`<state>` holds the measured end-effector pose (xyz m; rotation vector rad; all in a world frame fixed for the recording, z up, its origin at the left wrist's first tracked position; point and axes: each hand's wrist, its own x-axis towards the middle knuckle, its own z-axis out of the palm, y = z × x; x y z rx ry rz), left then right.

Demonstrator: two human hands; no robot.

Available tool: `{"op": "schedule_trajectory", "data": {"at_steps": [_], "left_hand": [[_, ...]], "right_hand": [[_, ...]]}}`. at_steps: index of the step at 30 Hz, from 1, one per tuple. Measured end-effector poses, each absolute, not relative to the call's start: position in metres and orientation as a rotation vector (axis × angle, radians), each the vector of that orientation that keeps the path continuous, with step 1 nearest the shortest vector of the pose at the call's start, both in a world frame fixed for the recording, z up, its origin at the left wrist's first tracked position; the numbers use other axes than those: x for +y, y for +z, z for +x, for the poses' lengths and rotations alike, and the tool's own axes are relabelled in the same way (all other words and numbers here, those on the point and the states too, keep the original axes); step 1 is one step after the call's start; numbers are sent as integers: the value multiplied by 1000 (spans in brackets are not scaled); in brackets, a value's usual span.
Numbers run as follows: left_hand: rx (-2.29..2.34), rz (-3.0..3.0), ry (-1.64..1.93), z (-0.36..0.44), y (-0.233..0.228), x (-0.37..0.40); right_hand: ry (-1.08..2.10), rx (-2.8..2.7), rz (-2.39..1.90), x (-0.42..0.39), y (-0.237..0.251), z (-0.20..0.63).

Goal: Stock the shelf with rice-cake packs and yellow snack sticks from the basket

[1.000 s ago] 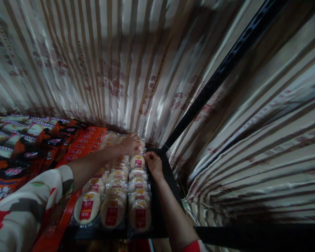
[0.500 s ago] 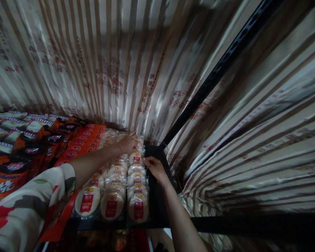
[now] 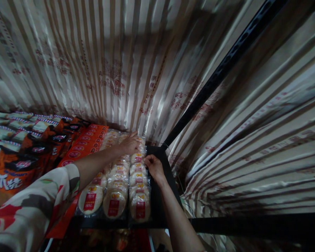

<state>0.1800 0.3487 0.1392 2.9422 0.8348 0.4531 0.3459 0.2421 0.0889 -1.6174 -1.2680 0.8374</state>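
Three rows of clear-wrapped, pale round crackers (image 3: 114,204) with red labels overlap on a black shelf (image 3: 160,206). My left hand (image 3: 130,143) reaches across the rows and lies on the back of the right-hand row, its fingers bent over a cracker packet (image 3: 143,141); the fingertips are partly hidden. Beside that row's right edge, my right hand (image 3: 154,166) is closed in a pinch. Its thumb and forefinger touch the wrapper edge of a packet (image 3: 137,157) just in front of my left hand.
Orange packets (image 3: 81,143) and orange-black snack bags (image 3: 13,175) stand left of the crackers. Striped, pleated cloth (image 3: 115,70) hangs behind and to the right. A slotted black post (image 3: 199,98) rises at the shelf corner, with a thin wire beside it.
The view has shifted slightly, so the shelf goods appear a little farther right. Both hands stay at the same packets, with hardly any movement.
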Motion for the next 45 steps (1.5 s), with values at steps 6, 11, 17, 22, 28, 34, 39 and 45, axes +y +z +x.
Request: {"op": "schedule_trajectory", "data": {"at_steps": [6, 11, 17, 22, 28, 34, 39, 45], "left_hand": [[894, 2872, 500, 174, 141, 342], [813, 2848, 531, 170, 144, 333], [626, 2933, 478, 166, 133, 323], [703, 2932, 436, 166, 135, 317], [759, 2918, 427, 166, 139, 313], [782, 2908, 406, 168, 139, 314], [801, 2907, 420, 167, 137, 315], [762, 2874, 516, 162, 141, 308]], "right_hand": [[826, -1174, -1564, 245, 81, 345], [811, -1149, -1563, 247, 76, 343], [783, -1173, -1592, 239, 82, 342], [708, -1356, -1907, 218, 106, 349], [873, -1555, -1835, 211, 116, 357], [797, -1579, -1802, 213, 116, 347], [671, -1562, -1838, 210, 116, 340], [601, -1501, -1859, 211, 105, 337]]}}
